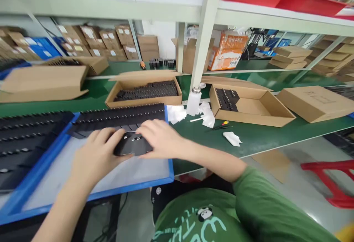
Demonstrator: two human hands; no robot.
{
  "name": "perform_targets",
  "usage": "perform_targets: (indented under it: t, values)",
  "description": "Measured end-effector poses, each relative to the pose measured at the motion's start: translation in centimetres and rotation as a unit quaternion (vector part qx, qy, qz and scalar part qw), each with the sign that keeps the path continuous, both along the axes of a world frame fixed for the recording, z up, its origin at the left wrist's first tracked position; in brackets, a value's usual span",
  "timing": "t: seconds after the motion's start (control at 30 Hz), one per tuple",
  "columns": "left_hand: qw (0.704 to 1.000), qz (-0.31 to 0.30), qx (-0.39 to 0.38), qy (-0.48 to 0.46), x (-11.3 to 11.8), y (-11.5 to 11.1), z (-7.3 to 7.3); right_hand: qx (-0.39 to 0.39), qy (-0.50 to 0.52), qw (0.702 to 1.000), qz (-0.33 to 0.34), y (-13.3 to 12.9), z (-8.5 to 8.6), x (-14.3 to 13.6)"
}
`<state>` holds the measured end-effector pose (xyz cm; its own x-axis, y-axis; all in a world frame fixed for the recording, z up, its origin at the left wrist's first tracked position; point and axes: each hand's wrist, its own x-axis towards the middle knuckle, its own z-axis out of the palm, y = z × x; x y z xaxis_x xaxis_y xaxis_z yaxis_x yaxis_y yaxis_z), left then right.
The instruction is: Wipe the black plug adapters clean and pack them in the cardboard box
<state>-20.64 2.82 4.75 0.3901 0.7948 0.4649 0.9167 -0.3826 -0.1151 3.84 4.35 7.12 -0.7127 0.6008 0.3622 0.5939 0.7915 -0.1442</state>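
Over the blue-rimmed tray, my left hand and my right hand are closed on a few black plug adapters with short metal prongs facing up. My left fingers and thumb grip their left end, and my right hand pinches the right end. Just beyond my fingers, rows of similar black adapters fill the far part of the tray. The tray's near part shows its bare whitish bottom. How many pieces are between my hands I cannot tell, as my fingers cover part of them.
More adapters fill another tray at left and a cardboard box behind. A part-filled box stands right, near a white bottle, crumpled tissues and tweezers-like tools. A shelf post rises mid-bench; a red stool stands at right.
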Motion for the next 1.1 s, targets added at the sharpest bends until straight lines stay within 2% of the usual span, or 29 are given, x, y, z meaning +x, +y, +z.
perform_targets:
  t: [0.1, 0.17, 0.23, 0.33, 0.4, 0.47, 0.5, 0.57, 0.63, 0.67, 0.73, 0.83, 0.97, 1.1]
  values:
    - [0.996, -0.031, -0.088, 0.011, 11.6, -3.6, 0.9, -0.011, 0.041, 0.999, -0.032, -3.1, 0.3, 10.8]
    - [0.988, -0.055, -0.142, -0.008, 17.8, -4.9, 0.7, -0.030, 0.033, 0.997, -0.070, -4.5, -0.7, 16.3]
    - [0.982, -0.064, -0.179, -0.013, 21.9, -5.4, -0.4, -0.058, 0.023, 0.994, -0.090, -5.5, -2.7, 19.8]
    - [0.976, -0.046, -0.210, 0.014, 25.0, -5.5, -2.9, -0.080, 0.021, 0.992, -0.098, -6.6, -6.1, 22.0]
    - [0.975, -0.026, -0.217, 0.032, 25.6, -5.5, -4.0, -0.083, 0.028, 0.992, -0.089, -7.2, -7.3, 22.9]
    - [0.975, -0.015, -0.219, 0.018, 25.2, -5.7, -4.3, -0.074, 0.066, 0.992, -0.082, -8.0, -7.5, 24.2]
    - [0.975, -0.021, -0.223, -0.006, 24.6, -5.8, -4.2, -0.059, 0.099, 0.988, -0.102, -8.4, -7.4, 25.2]
    - [0.967, -0.046, -0.235, -0.087, 23.0, -6.1, -3.6, -0.015, 0.159, 0.967, -0.198, -9.1, -7.7, 27.3]
    - [0.947, -0.067, -0.256, -0.179, 21.1, -6.2, -3.0, 0.007, 0.162, 0.943, -0.290, -9.5, -8.8, 29.1]
    - [0.934, -0.070, -0.274, -0.217, 20.3, -6.3, -2.8, 0.004, 0.143, 0.941, -0.307, -9.6, -9.6, 29.6]
    - [0.907, -0.079, -0.321, -0.262, 19.3, -6.2, -2.8, -0.017, 0.100, 0.951, -0.293, -9.5, -11.3, 29.8]
    - [0.870, -0.109, -0.402, -0.263, 19.1, -5.8, -3.5, -0.027, 0.095, 0.948, -0.304, -9.1, -12.8, 29.0]
    - [0.850, -0.111, -0.438, -0.271, 19.6, -5.1, -4.5, -0.066, 0.155, 0.912, -0.375, -8.7, -12.6, 28.5]
    - [0.828, -0.114, -0.458, -0.302, 19.6, -4.6, -4.8, -0.159, 0.311, 0.831, -0.433, -8.8, -10.9, 28.9]
